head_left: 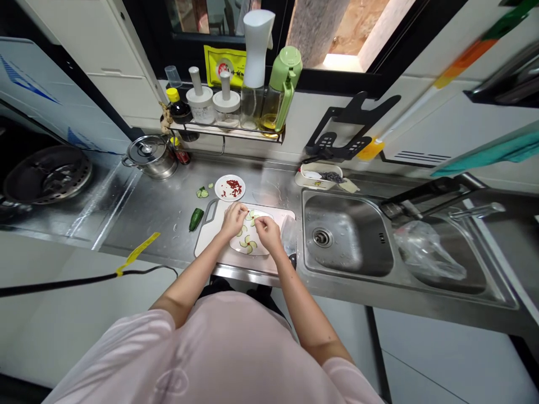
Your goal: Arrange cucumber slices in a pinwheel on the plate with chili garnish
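Observation:
My left hand (233,220) and my right hand (268,234) are close together above a white oval plate (261,248), which holds several cucumber slices (245,241) laid out in a curve. Fingers of both hands reach the slices at the plate's far side, but what they pinch is too small to tell. The plate rests on a white cutting board (213,246). Left of the board lie a cut cucumber piece (196,219) and a few loose slices (202,192). A small plate of chopped red chili (229,188) stands behind it.
A clear plastic bag (288,234) stands at the board's right edge, beside the steel sink (347,233). Another bag (429,251) lies in the second basin. A steel pot (150,156) and a gas burner (47,175) are at left. Bottles stand on a rack (225,130) behind.

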Tool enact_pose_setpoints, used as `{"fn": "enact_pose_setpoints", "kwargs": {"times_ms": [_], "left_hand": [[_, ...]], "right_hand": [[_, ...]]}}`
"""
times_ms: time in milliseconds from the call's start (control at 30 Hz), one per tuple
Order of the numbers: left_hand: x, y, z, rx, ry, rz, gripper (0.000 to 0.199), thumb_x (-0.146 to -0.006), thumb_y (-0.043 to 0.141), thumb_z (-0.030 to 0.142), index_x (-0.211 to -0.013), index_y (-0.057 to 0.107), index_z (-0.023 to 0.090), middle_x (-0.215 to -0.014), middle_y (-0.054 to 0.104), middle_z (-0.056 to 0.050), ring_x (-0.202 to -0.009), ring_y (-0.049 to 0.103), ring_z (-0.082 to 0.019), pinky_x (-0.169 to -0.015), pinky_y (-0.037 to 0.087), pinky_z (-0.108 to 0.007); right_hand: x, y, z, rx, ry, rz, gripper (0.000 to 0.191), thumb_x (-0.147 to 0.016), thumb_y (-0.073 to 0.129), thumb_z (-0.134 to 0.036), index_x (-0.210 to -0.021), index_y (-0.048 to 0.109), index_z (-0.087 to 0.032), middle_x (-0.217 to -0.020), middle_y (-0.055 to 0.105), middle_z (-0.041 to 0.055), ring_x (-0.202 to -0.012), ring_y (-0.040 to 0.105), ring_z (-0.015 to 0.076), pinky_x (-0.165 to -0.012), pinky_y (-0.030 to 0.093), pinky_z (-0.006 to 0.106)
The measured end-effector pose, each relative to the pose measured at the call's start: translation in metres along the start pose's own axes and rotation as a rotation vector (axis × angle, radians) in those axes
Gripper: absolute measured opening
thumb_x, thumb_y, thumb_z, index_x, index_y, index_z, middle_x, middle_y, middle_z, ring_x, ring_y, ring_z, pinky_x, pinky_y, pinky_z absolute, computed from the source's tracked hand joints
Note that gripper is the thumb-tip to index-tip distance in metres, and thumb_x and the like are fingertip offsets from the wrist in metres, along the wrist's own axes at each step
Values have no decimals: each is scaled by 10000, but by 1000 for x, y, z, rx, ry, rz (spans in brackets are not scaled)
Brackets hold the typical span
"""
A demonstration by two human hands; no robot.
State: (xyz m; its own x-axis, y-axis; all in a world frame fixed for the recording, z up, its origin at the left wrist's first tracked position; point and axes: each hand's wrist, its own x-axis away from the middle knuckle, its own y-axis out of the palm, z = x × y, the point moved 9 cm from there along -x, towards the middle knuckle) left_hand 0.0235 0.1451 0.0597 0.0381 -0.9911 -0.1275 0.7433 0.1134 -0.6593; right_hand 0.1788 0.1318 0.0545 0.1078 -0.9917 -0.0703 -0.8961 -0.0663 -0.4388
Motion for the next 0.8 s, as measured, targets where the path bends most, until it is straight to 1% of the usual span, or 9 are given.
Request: {"fn": "enact_pose_setpoints", "kwargs": {"times_ms": [67, 167, 333, 467, 600, 800], "left_hand": [[7, -5, 7, -66, 4, -1, 106, -895, 472, 224, -896, 577, 224, -1001, 630, -54, -984, 564, -194, -921, 415, -334], [13, -12, 13, -153, 12, 3, 128, -912, 453, 241, -937, 578, 231, -1048, 620, -68, -1028, 548, -215, -934, 389, -353], [20, -18, 23, -274, 74, 15, 148, -924, 443, 252, -968, 582, 229, -1059, 612, -83, -1013, 535, -233, -905, 364, -370], [25, -19, 33, -379, 135, 4, 165, -932, 429, 253, -985, 582, 223, -1063, 611, -85, -1015, 524, -241, -880, 346, -385], [29, -17, 39, -456, 180, -27, 180, -934, 423, 247, -992, 591, 215, -1081, 612, -94, -1002, 518, -244, -868, 336, -395], [34, -19, 39, -454, 184, -12, 203, -947, 421, 275, -989, 609, 210, -1067, 626, -95, -1000, 524, -245, -859, 339, -394]], "right_hand": [[-2, 5, 2, -58, 39, 3, 221, -833, 492, -373, -800, 633, -204, -833, 670, 57, -757, 584, 188, -735, 467, 312], [-4, 9, -2, -122, 50, 13, 235, -828, 503, -394, -791, 629, -199, -817, 671, 52, -760, 588, 187, -738, 469, 310], [-6, 11, -10, -234, 52, 31, 232, -808, 531, -403, -783, 620, -190, -816, 673, 50, -761, 598, 182, -757, 475, 313], [-7, 11, -10, -253, 96, 41, 237, -777, 569, -411, -764, 625, -181, -781, 663, 40, -739, 591, 173, -741, 474, 300], [-7, 14, -9, -269, 137, -3, 246, -745, 597, -419, -736, 629, -175, -729, 656, 30, -680, 580, 158, -686, 471, 281], [-6, 18, -10, -295, 122, -38, 233, -732, 591, -399, -737, 638, -172, -736, 662, 34, -680, 578, 154, -675, 468, 279]]}}
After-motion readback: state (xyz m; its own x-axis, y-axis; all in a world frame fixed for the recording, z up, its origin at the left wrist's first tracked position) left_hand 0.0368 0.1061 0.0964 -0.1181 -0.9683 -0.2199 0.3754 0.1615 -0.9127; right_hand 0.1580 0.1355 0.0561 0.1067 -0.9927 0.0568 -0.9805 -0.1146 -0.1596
